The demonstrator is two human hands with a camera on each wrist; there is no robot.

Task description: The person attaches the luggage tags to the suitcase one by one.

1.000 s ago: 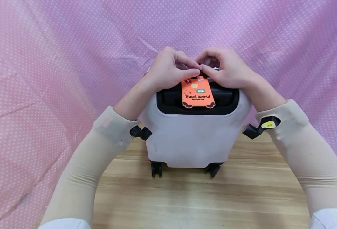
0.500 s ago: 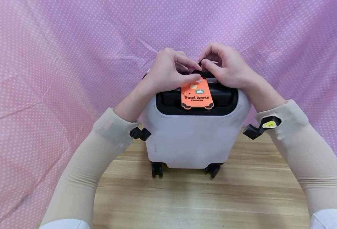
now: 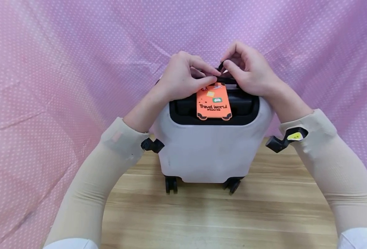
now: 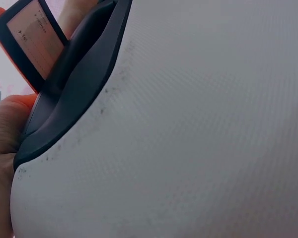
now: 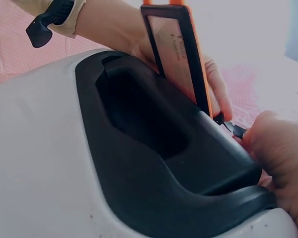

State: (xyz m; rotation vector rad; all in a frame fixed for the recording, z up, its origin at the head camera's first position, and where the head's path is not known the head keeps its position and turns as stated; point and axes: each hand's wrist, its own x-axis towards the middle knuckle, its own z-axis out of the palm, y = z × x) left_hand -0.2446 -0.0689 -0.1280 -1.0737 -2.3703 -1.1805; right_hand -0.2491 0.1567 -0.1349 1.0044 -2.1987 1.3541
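Observation:
A pale suitcase [image 3: 208, 152] stands upright with an orange luggage tag [image 3: 213, 103] lying over its black top recess [image 3: 245, 105]. My left hand [image 3: 183, 76] pinches the black strap at the tag's upper end between thumb and forefinger. To its right, my right hand [image 3: 253, 71] holds the free end of the strap [image 3: 222, 65] between thumb and fingertips. The right wrist view shows the strap [image 5: 236, 130] stretched between both hands, and the tag's clear card window [image 5: 174, 54] facing the case. Part of the strap is hidden behind the fingers.
The suitcase rests on black wheels [image 3: 171, 185] on a wood-grain surface [image 3: 202, 218]. Pink dotted cloth [image 3: 108, 41] hangs behind and along both sides. A black wrist camera [image 3: 152, 145] sits on the left sleeve, another camera [image 3: 277, 143] on the right.
My right hand has moved up and slightly right, drawing the strap end away from the left hand. The left hand has stayed nearly in place, and the tag has shifted slightly down and left.

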